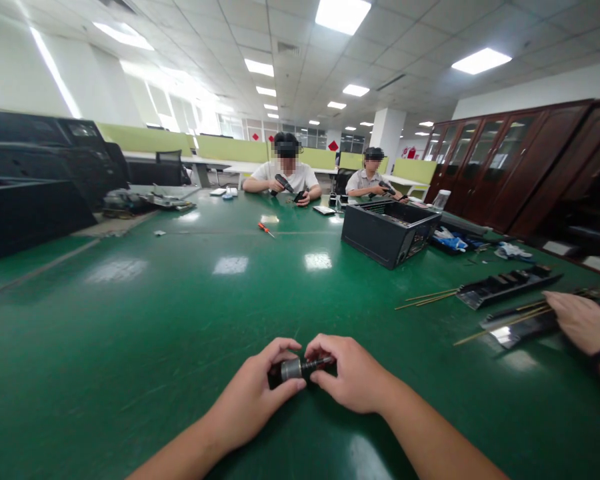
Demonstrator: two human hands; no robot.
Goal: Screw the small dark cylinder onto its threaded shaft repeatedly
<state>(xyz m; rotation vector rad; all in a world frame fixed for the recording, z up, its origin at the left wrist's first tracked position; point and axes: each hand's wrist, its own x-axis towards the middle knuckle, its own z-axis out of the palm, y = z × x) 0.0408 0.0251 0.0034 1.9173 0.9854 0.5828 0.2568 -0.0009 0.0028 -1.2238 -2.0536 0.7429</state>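
Note:
Low in the middle of the head view is a cylindrical metal part (292, 370), silver-grey, with a dark ridged shaft pointing right; it looks like a small motor, though its exact kind is unclear. My left hand (257, 387) is curled around its thick body, thumb below and fingers above. My right hand (353, 373) is closed about the thin shaft end, and its fingertips partly hide the tip. Both hands are close together, just over the green tabletop (180, 373).
An orange screwdriver (266, 230) lies farther off. A black computer case (375, 233) stands right of centre. Thin brass-coloured rods (425, 299) and dark metal channels (510, 287) lie at right, beside another person's hand (583, 320). Two people sit opposite holding power drills.

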